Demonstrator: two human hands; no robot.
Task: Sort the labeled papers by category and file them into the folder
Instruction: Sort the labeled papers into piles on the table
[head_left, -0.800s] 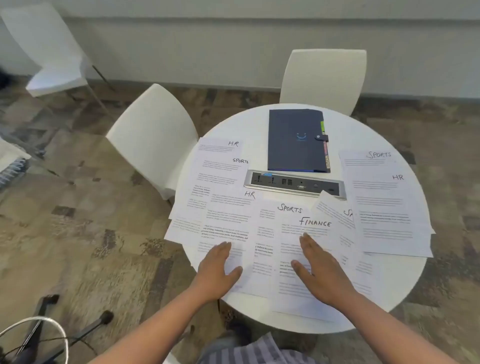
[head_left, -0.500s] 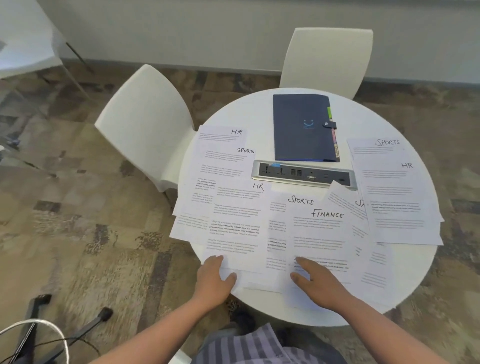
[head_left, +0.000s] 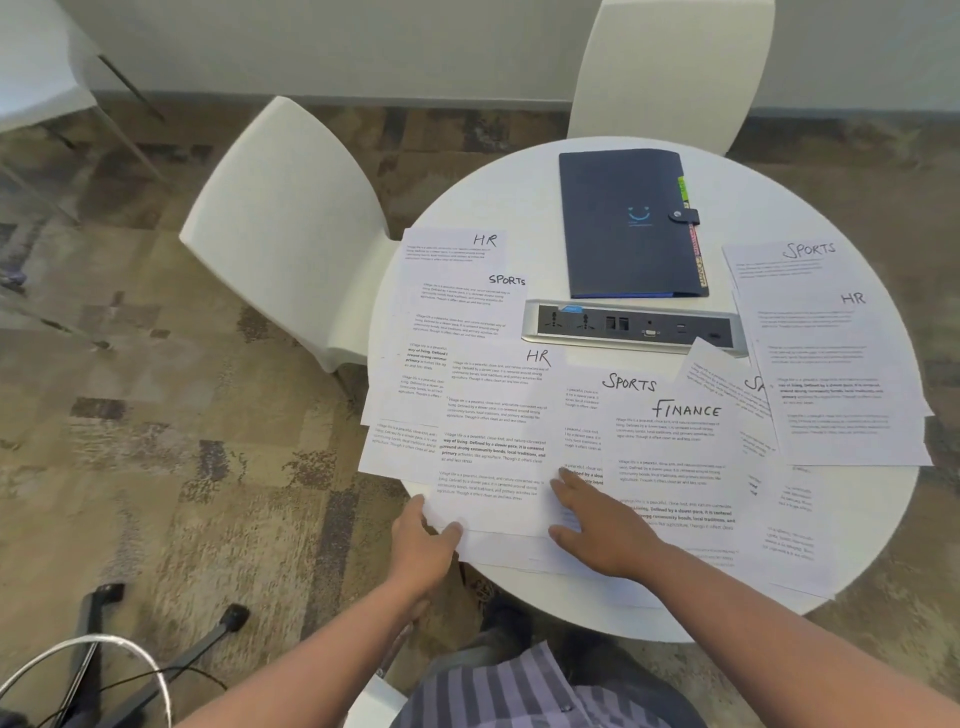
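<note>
**Sorting labelled sheets: taking up the first HR page at the near edge of the table**

The round white table (head_left: 519, 171) is filling the right half of the frame, with two white chairs standing beyond it, one at upper centre-left (head_left: 291, 228) and one at the top right (head_left: 670, 67). The labelled papers are lying spread and overlapping across the table's lower and side portions, headings facing the person, presumably so that each category can be read before sorting. The closed dark folder (head_left: 623, 223) is lying flat at the upper centre of the table, its strap fastened and coloured tabs showing at its right edge; it is sitting well apart from both hands, beyond the recessed power strip (head_left: 631, 325), and appears not yet opened for filing.

The HR sheet (head_left: 493, 431) at lower centre is overlapping a sheet headed SPORTS (head_left: 582, 415), which in turn is lying under the FINANCE sheet (head_left: 675, 467). The left hand (head_left: 423, 551), at the lower centre of the frame, is pinching the near left corner of the HR sheet where it overhangs the table edge, thumb on top and fingers hidden beneath; the overhang is likely what is giving it purchase. The right hand (head_left: 602, 525), just to the right, is lying flat with fingers extended on the neighbouring sheets, gripping nothing, probably steadying them while the HR page is drawn free.
</note>
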